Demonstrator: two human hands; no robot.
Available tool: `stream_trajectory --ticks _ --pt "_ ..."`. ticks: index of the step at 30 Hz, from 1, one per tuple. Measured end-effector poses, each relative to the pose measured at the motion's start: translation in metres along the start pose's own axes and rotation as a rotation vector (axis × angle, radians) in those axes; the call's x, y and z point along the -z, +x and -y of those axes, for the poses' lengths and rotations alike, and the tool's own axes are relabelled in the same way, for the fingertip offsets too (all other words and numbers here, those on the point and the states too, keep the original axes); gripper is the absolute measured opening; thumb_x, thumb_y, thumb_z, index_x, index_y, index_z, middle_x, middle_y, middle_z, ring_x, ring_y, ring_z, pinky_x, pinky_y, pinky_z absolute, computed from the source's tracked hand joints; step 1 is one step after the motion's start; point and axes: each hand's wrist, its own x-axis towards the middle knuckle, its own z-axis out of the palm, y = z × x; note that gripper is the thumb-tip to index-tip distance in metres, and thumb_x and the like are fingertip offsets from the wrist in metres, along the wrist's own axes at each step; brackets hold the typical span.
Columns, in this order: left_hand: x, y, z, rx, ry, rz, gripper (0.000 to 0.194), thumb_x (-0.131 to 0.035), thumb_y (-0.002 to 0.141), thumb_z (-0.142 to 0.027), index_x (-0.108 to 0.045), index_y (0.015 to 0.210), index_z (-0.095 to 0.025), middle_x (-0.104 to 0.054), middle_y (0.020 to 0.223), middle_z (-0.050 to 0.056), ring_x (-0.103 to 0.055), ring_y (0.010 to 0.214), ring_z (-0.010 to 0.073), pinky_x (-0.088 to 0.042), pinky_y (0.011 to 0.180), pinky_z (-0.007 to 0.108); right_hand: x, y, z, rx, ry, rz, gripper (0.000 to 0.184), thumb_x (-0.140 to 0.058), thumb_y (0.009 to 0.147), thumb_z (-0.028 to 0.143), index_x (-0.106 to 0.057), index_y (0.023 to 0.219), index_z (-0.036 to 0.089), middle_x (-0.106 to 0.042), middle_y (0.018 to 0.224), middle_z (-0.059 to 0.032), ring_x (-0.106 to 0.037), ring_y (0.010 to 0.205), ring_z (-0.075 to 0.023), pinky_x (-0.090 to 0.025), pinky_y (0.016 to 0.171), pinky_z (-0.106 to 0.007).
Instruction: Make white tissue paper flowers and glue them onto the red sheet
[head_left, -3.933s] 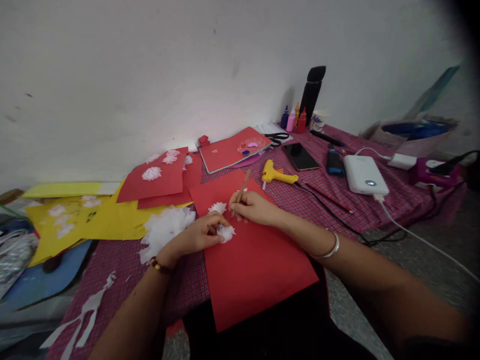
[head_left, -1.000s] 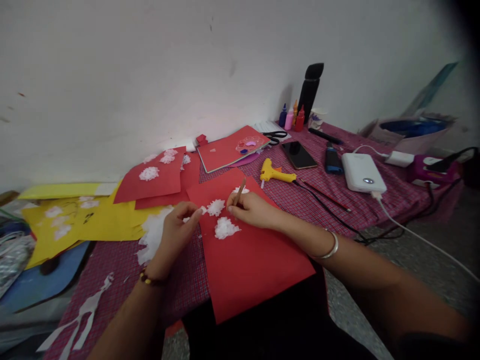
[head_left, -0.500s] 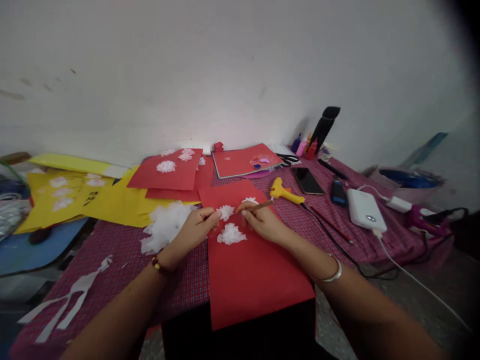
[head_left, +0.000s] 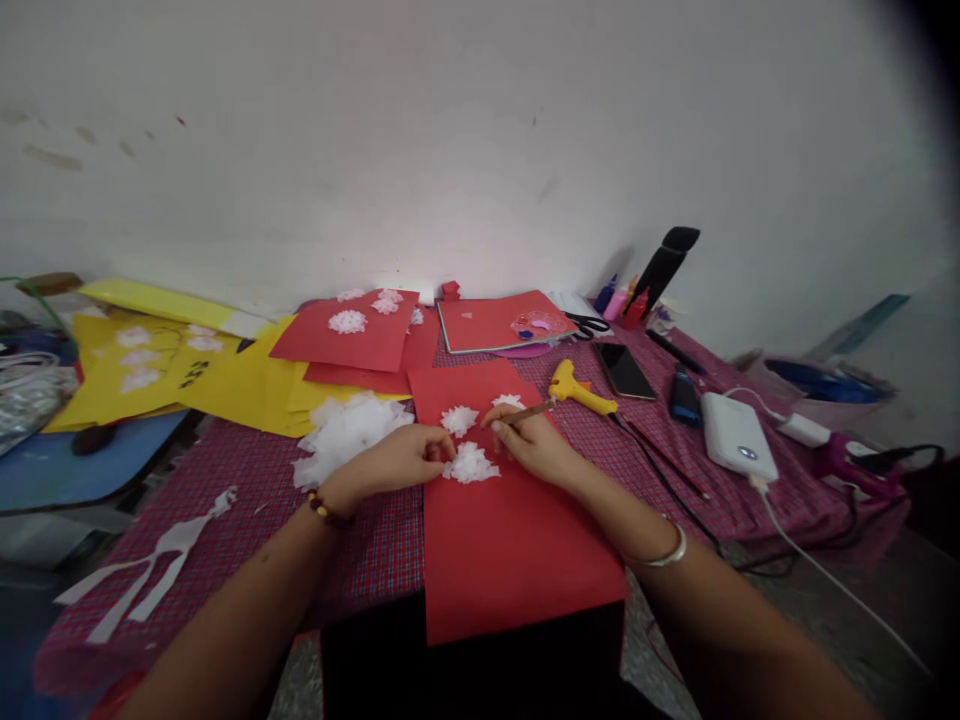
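A red sheet of paper (head_left: 517, 545) lies before me at the table's front edge. White ruffled paper flowers sit on its upper part: a larger flower (head_left: 472, 463), a smaller flower (head_left: 459, 420) above it and one partly hidden flower (head_left: 508, 401) behind my right hand. My left hand (head_left: 409, 456) is closed, its fingertips at the left edge of the larger flower; what they pinch is too small to tell. My right hand (head_left: 534, 443) grips a thin wooden stick (head_left: 531, 411), tilted to the right above the sheet. White tissue pieces (head_left: 341, 432) are heaped behind my left hand.
A yellow glue gun (head_left: 581, 388) with its cord lies to the right, near a phone (head_left: 624, 370), a red pencil (head_left: 667, 457) and a white power bank (head_left: 739, 437). Red sheets with flowers (head_left: 360, 340) and yellow sheets (head_left: 247, 385) are at left. White strips (head_left: 169, 550) lie front left.
My left hand went from the larger flower to the left, then came back to its edge. The stick in my right hand has tipped from upright to nearly flat. The view has shifted.
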Motion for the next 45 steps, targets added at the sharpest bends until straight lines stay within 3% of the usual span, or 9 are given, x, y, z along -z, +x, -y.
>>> stream_trajectory --ticks 5,11,15,21,24,28,29,38,45 --pt "-0.004 0.002 0.0 0.069 -0.053 -0.075 0.011 -0.05 0.068 -0.016 -0.059 0.063 -0.016 -0.058 0.06 -0.001 -0.049 0.056 0.0104 -0.036 0.052 0.021 0.003 0.025 0.005 0.005 0.097 0.112 0.017 -0.038 0.09 0.018 -0.054 0.084 0.018 -0.054 0.06 0.0022 -0.051 0.052 -0.0091 -0.043 0.054 -0.022" --pt "0.01 -0.001 -0.008 0.191 -0.414 -0.211 0.005 -0.055 0.073 -0.022 -0.055 0.073 -0.017 -0.06 0.069 0.001 -0.051 0.055 0.0098 -0.044 0.055 0.024 0.011 0.079 0.005 0.047 0.359 -0.098 0.013 -0.039 0.091 0.016 -0.052 0.091 0.015 -0.049 0.063 0.0059 -0.049 0.054 -0.0044 -0.037 0.055 -0.018" --pt "0.026 -0.009 -0.004 0.26 -0.674 -0.091 0.015 -0.06 0.075 -0.029 -0.05 0.073 -0.019 -0.06 0.067 0.002 -0.05 0.047 0.0103 -0.041 0.044 0.023 0.003 0.061 0.002 0.113 0.418 -0.008 0.014 -0.04 0.089 0.016 -0.054 0.092 0.016 -0.052 0.065 0.0031 -0.051 0.057 -0.0078 -0.041 0.055 -0.02" --pt "0.052 -0.005 0.017 0.234 -0.554 -0.011 0.019 -0.066 0.071 -0.036 -0.059 0.067 -0.019 -0.06 0.068 0.005 -0.055 0.059 0.0144 -0.045 0.056 0.027 -0.004 0.042 -0.024 0.111 0.236 0.123 0.02 -0.04 0.09 0.02 -0.057 0.1 0.019 -0.061 0.083 -0.0022 -0.056 0.073 -0.0119 -0.045 0.07 -0.027" --pt "0.051 -0.006 0.015 0.195 -0.532 -0.154 0.017 -0.067 0.068 -0.033 -0.06 0.06 -0.019 -0.061 0.074 0.007 -0.056 0.071 0.0171 -0.046 0.066 0.03 -0.005 0.045 -0.028 0.053 0.295 0.088 0.02 -0.038 0.092 0.023 -0.055 0.102 0.02 -0.061 0.078 -0.0023 -0.057 0.072 -0.0127 -0.046 0.068 -0.027" --pt "0.043 -0.013 -0.002 0.153 -0.672 -0.627 0.016 -0.065 0.065 -0.026 -0.053 0.057 -0.019 -0.058 0.069 0.002 -0.052 0.063 0.0131 -0.043 0.057 0.026 -0.012 0.049 -0.032 -0.001 0.39 0.038 0.02 -0.039 0.093 0.029 -0.054 0.103 0.021 -0.059 0.077 -0.002 -0.055 0.063 -0.0116 -0.046 0.06 -0.026" --pt "0.042 -0.014 -0.007 0.177 -0.681 -0.635 0.016 -0.064 0.066 -0.023 -0.052 0.056 -0.019 -0.057 0.065 0.001 -0.051 0.06 0.0116 -0.042 0.056 0.024 -0.014 0.05 -0.032 -0.03 0.4 0.027 0.019 -0.039 0.093 0.03 -0.054 0.102 0.021 -0.059 0.078 -0.0022 -0.054 0.061 -0.0113 -0.046 0.058 -0.026" --pt "0.077 -0.016 -0.011 0.202 -0.626 -0.335 0.003 -0.056 0.066 -0.019 -0.053 0.066 -0.019 -0.051 0.054 -0.004 -0.047 0.047 0.0098 -0.037 0.045 0.022 -0.02 0.07 0.044 -0.246 0.367 0.188 0.023 -0.04 0.092 0.035 -0.053 0.1 0.018 -0.056 0.079 -0.0019 -0.053 0.063 -0.0097 -0.046 0.057 -0.023" --pt "0.08 -0.012 0.02 -0.014 0.047 -0.132 0.015 -0.047 0.075 -0.012 -0.061 0.071 -0.019 -0.06 0.071 0.001 -0.054 0.067 0.0144 -0.041 0.061 0.025 -0.004 0.053 0.044 -0.347 0.266 0.135 0.028 -0.036 0.093 0.04 -0.05 0.102 0.017 -0.056 0.078 -0.0029 -0.055 0.064 -0.0119 -0.047 0.059 -0.026"
